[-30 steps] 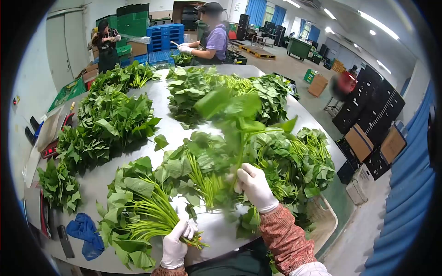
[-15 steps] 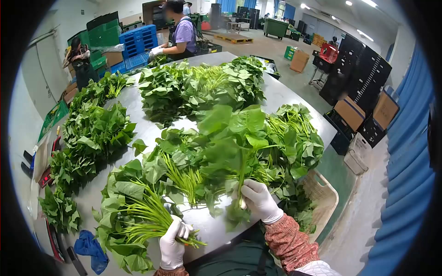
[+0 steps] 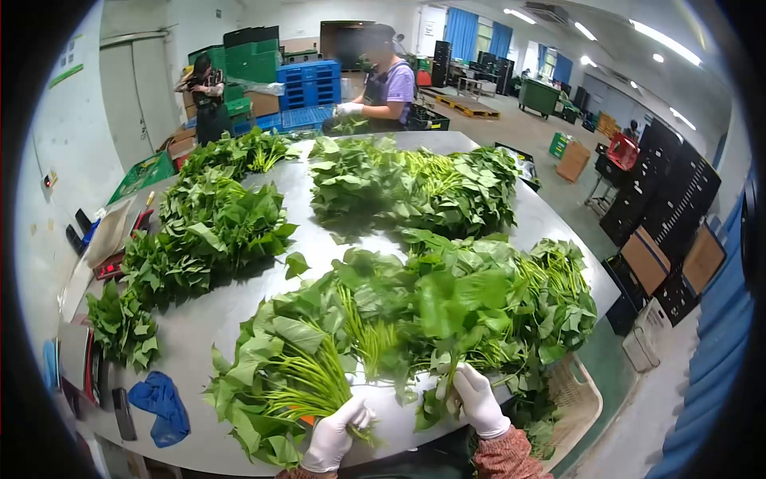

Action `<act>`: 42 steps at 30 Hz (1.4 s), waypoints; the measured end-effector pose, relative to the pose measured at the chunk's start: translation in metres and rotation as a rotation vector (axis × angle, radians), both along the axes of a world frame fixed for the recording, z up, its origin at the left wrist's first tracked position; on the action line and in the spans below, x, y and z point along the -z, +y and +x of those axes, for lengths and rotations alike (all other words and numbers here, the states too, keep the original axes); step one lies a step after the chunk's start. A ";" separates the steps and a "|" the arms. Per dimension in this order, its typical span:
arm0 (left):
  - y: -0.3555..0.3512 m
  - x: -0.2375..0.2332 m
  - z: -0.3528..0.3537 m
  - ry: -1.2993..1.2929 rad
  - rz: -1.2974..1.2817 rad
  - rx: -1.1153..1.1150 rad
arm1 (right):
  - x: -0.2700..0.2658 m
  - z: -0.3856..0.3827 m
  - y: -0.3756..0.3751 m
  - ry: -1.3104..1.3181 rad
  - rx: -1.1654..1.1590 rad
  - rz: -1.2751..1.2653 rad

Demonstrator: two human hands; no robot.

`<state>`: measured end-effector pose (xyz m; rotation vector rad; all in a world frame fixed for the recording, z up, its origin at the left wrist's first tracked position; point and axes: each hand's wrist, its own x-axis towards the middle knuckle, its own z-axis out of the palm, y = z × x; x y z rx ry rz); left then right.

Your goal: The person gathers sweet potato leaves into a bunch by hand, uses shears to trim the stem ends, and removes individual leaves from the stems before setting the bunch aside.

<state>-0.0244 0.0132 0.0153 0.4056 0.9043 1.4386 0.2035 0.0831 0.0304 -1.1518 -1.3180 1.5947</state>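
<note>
At the near edge of the table (image 3: 203, 331), as I watch, the gloved left hand (image 3: 339, 435) is curled closed round the stem ends of a bunch (image 3: 311, 383), presumably to keep them gathered. The right hand (image 3: 477, 403) pinches a sprig (image 3: 451, 307) low on its stem, leaves up. The heap (image 3: 523, 291) lies just beyond, probably for easy reach.

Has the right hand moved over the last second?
Yes. Judged against the table, the right hand has come back toward its near edge.
</note>
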 end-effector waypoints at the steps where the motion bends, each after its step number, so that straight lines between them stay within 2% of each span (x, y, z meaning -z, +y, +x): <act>1: 0.000 0.002 0.000 -0.013 -0.005 -0.004 | 0.001 -0.004 0.001 -0.049 -0.018 0.034; 3: -0.002 0.004 -0.004 -0.021 -0.004 0.024 | 0.004 -0.010 0.003 -0.144 -0.049 0.100; 7: -0.006 0.004 -0.011 0.008 0.026 0.030 | 0.004 -0.023 0.001 0.036 -0.081 -0.003; 11: -0.004 0.006 -0.019 0.053 0.105 0.030 | 0.002 -0.035 0.000 0.070 -0.041 0.038; 12: -0.005 0.005 -0.020 0.060 0.111 0.037 | 0.000 -0.039 0.000 -0.001 -0.018 0.092; 13: -0.004 0.002 -0.019 0.171 0.172 0.030 | -0.001 -0.042 0.000 0.051 -0.001 0.072; 14: -0.008 0.003 -0.018 0.133 0.075 0.001 | -0.002 -0.046 -0.001 0.103 0.020 0.054; 16: -0.006 0.008 -0.018 0.050 0.121 -0.033 | -0.009 -0.054 -0.002 0.099 0.075 0.017; 18: -0.009 0.010 -0.020 -0.068 0.055 -0.047 | -0.007 -0.060 -0.004 0.104 0.074 0.023; 21: -0.008 0.003 -0.017 -0.021 0.016 -0.088 | 0.001 -0.068 -0.007 0.151 0.045 0.050; 24: -0.005 -0.002 -0.013 -0.023 -0.026 -0.097 | 0.015 -0.072 -0.012 0.052 0.067 0.108; 26: -0.007 0.001 -0.013 -0.048 -0.044 -0.084 | 0.010 -0.076 -0.016 0.103 0.018 0.112; 28: -0.010 0.011 -0.011 -0.163 -0.043 -0.069 | 0.004 -0.081 -0.022 0.072 -0.011 0.074; 31: -0.013 0.007 -0.009 0.041 -0.088 0.008 | 0.005 -0.079 -0.026 -0.210 -0.281 0.248; 32: -0.014 0.012 -0.009 0.058 -0.121 0.012 | 0.005 -0.082 -0.027 -0.189 -0.321 0.430; 34: -0.017 0.015 -0.006 0.110 -0.166 0.009 | 0.000 -0.083 -0.029 -0.266 -0.345 0.491; 37: -0.013 0.003 -0.009 0.064 -0.024 0.099 | -0.002 -0.082 -0.032 -0.311 -0.330 0.517; 40: -0.016 0.008 -0.015 0.042 -0.068 0.052 | -0.010 -0.078 -0.043 -0.058 -0.266 0.184; 41: -0.016 -0.001 -0.014 -0.022 -0.096 0.018 | 0.007 -0.075 -0.050 0.201 -0.224 0.110; 42: -0.016 0.001 -0.012 -0.001 -0.082 0.020 | 0.011 -0.069 -0.056 0.213 -0.161 0.035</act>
